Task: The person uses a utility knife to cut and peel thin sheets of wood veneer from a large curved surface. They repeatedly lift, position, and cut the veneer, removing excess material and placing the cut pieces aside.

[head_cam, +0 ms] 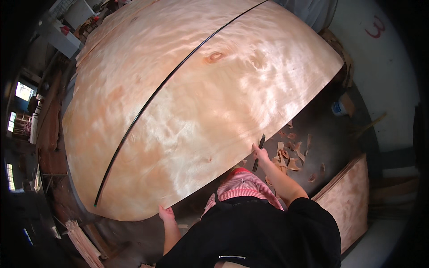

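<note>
A broad sheet of pale wood veneer lies in front of me, with a brown knot in its surface. My left hand grips the sheet's near edge towards its left corner, fingers partly hidden beneath it. In my right hand is a dark flat bar-like tool, possibly a veneer knife. Its pointed end lies over the sheet's near edge, and my right fingers touch that edge too. A long thin black rod runs lengthwise across the sheet, looking curved through the lens.
Torn veneer scraps litter the dark floor at my right. Nearby stands a stack of veneer sheets. A white tub sits by a pale panel bearing a red mark. Bundled veneer strips lie at lower left.
</note>
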A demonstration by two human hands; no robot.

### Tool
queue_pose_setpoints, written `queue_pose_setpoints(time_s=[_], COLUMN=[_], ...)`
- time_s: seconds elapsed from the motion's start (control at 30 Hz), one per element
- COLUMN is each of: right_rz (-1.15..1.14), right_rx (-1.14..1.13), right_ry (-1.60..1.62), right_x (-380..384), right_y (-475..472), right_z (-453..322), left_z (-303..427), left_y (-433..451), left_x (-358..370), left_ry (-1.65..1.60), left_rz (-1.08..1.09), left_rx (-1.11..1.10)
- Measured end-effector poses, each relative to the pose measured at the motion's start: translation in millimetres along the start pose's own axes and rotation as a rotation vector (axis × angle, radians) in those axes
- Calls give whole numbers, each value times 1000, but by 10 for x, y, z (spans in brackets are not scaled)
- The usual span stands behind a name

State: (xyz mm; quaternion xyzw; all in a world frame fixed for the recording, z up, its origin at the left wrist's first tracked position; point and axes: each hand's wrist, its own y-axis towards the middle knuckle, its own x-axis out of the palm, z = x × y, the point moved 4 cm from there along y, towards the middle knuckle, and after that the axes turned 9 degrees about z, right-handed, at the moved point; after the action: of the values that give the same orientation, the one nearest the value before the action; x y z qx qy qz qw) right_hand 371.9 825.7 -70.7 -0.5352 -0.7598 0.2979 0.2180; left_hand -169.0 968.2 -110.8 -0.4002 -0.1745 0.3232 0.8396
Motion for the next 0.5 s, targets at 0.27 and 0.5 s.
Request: queue_pose_setpoints(time_s=[0.27, 0.5], right_rz=[12, -320], right_rx=[189, 315], right_ry=[-116, -392], right_x=[-455, -429], right_y=[-720, -825], right_z=[850, 766], left_z=[262, 235], left_y=[110, -99], left_x=[-866, -992], left_ry=[50, 461], left_rz=[64, 362], left_rx=[37, -241])
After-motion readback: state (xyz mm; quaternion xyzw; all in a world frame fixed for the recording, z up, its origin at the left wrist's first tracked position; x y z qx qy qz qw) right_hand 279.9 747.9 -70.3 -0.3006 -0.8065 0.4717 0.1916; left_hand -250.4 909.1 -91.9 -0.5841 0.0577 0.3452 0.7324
